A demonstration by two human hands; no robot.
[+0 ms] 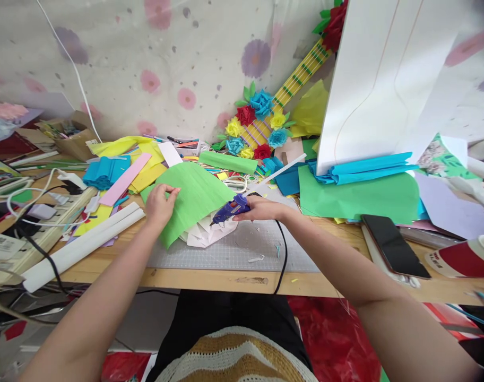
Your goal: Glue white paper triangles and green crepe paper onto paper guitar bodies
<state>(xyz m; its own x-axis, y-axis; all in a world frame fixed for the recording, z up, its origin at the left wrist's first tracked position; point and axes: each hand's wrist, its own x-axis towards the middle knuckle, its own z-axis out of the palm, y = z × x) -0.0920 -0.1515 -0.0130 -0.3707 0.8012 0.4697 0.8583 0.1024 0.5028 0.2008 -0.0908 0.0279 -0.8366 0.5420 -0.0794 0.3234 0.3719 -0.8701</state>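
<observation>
My right hand [260,207] is closed around a blue hot glue gun [229,209], with a white glue stick [277,173] poking out of its back end. Its nozzle points down and left, over a white folded paper piece [210,232]. A sheet of green crepe paper [196,191] partly covers that white piece. At the green sheet's left part, my left hand [162,202] pinches the paper between thumb and fingers. Beneath lies a grey cutting mat [242,254], where a few white scraps rest.
A power strip [62,212] with plugs and cables is at left, beside a white paper roll [86,244]. At right are a phone [393,245], a paper cup [465,258] and a white board [379,79]. A flower-trimmed yellow guitar [284,98] leans behind. The gun's black cord [284,249] hangs over the edge.
</observation>
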